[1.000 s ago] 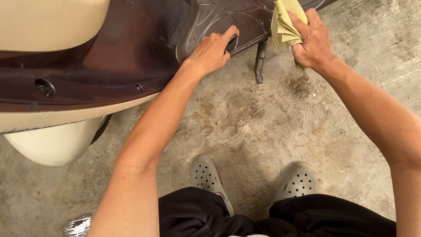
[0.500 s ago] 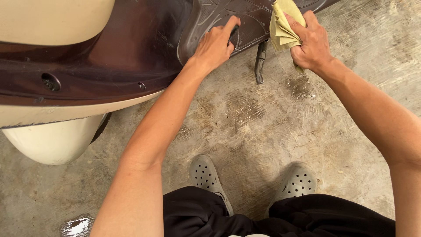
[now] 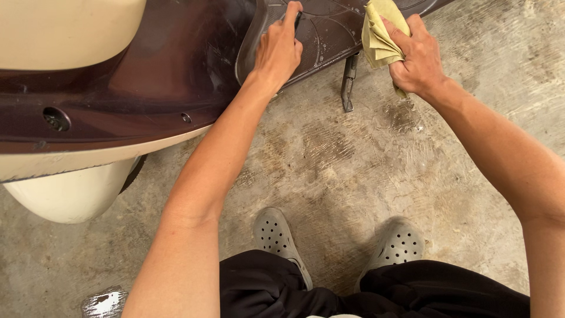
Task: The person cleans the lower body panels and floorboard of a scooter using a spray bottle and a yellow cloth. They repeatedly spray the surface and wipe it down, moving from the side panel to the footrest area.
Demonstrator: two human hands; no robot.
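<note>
My left hand (image 3: 276, 53) rests on the dark footboard (image 3: 329, 35) of a maroon and cream scooter (image 3: 118, 88). Its fingers are closed around a small dark object (image 3: 297, 19) whose kind I cannot make out. My right hand (image 3: 419, 59) grips a bunched yellow cloth (image 3: 381, 34) at the footboard's outer edge, to the right of the left hand. Both arms reach forward over the concrete floor.
The scooter's metal side stand (image 3: 348, 82) hangs down between my hands. The cream rear panel (image 3: 70, 194) bulges at lower left. My grey clogs (image 3: 276, 235) (image 3: 400, 244) stand on stained concrete (image 3: 353, 171). A wet shiny patch (image 3: 106, 303) lies at bottom left.
My left hand has slid further up and across the footboard with the dark object. The right hand with the cloth has stayed at the footboard edge.
</note>
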